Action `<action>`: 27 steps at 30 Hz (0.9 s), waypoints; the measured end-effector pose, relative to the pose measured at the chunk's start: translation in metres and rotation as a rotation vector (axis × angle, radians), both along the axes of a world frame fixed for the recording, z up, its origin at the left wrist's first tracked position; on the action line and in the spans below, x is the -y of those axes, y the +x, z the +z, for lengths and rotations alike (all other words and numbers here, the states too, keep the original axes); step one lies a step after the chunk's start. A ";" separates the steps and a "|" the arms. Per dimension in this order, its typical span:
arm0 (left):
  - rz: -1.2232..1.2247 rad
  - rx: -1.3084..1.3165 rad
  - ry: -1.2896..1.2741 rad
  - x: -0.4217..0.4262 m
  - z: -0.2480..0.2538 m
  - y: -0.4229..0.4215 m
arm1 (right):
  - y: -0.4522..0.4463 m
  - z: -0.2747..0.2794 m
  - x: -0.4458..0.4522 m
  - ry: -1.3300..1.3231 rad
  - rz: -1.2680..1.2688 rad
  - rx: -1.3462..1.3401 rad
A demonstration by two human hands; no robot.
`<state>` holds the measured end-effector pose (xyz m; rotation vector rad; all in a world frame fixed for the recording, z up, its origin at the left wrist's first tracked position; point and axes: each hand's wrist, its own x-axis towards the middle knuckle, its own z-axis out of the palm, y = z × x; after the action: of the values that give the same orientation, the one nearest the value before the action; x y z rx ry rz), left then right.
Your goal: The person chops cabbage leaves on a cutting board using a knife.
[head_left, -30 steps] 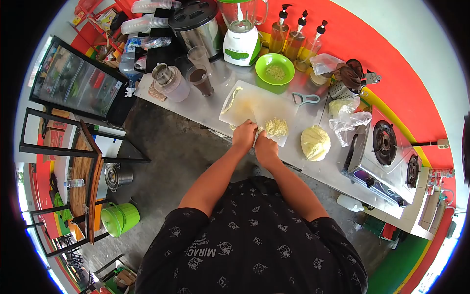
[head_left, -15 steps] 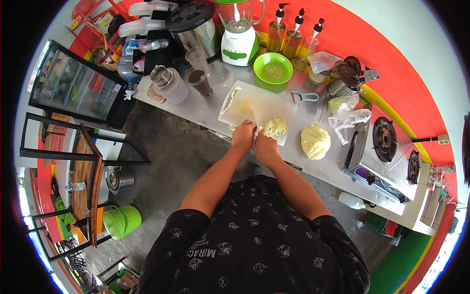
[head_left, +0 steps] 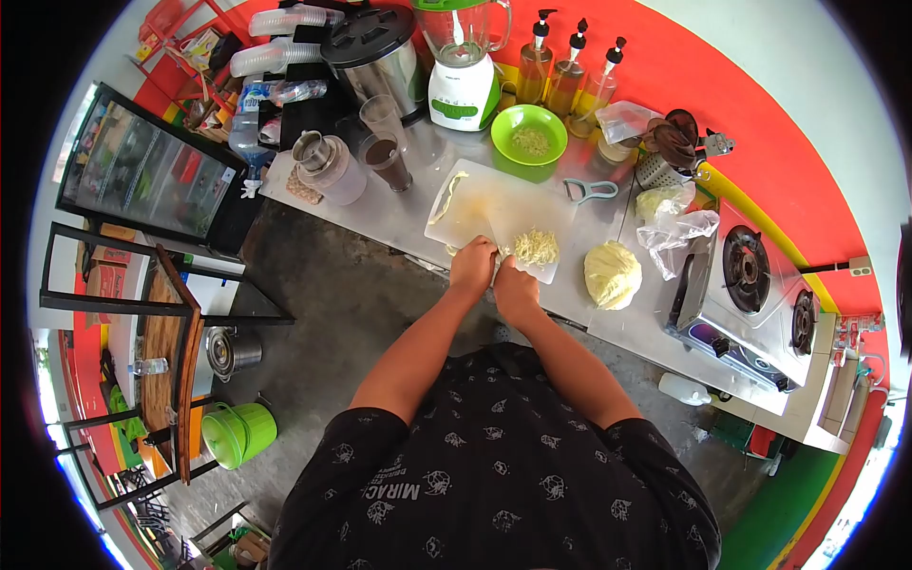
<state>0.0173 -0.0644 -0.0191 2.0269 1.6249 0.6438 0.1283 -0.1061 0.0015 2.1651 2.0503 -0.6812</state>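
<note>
On the white cutting board (head_left: 475, 199), near its front edge, my left hand (head_left: 472, 265) and my right hand (head_left: 516, 288) are close together, both with curled fingers. My right hand is closed on a knife, mostly hidden between the hands. What my left fingers press on is too small to make out. Just right of them lies a heap of shredded cabbage (head_left: 537, 247), and a few strips (head_left: 446, 198) lie at the board's left side. A pale cabbage head (head_left: 613, 275) rests on the metal counter beside the board. Behind the board, a green bowl (head_left: 529, 135) contains some pale shreds.
A peeler (head_left: 591, 190) lies right of the board. Behind stand a blender (head_left: 464, 93) and several pump bottles (head_left: 567, 84). Cups (head_left: 387, 161) and a jar (head_left: 332, 171) are at left, a gas stove (head_left: 736, 294) and plastic bag (head_left: 674, 233) at right.
Both hands stay at nearly the same place on the board, with only a slight shift. The knife blade between them shows less than before. The camera view has moved slightly.
</note>
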 end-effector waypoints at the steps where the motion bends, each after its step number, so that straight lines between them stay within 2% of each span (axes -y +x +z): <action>1: 0.002 -0.014 -0.022 0.001 0.000 0.000 | 0.000 -0.001 0.000 0.009 0.002 -0.014; 14: 0.003 0.047 -0.015 0.000 0.002 -0.002 | 0.002 0.006 -0.004 -0.008 -0.008 -0.047; 16: 0.024 0.058 -0.006 -0.002 -0.002 -0.002 | 0.003 0.015 -0.002 0.000 0.055 -0.013; 22: 0.029 0.103 -0.005 -0.003 -0.001 -0.002 | 0.000 0.000 0.000 0.022 -0.012 -0.023; 27: 0.036 0.057 -0.041 -0.006 0.005 -0.003 | 0.001 -0.002 -0.002 0.043 0.037 -0.020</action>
<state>0.0143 -0.0586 -0.0140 1.9373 1.6316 0.6698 0.1296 -0.1042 -0.0002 2.1452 2.1291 -0.6630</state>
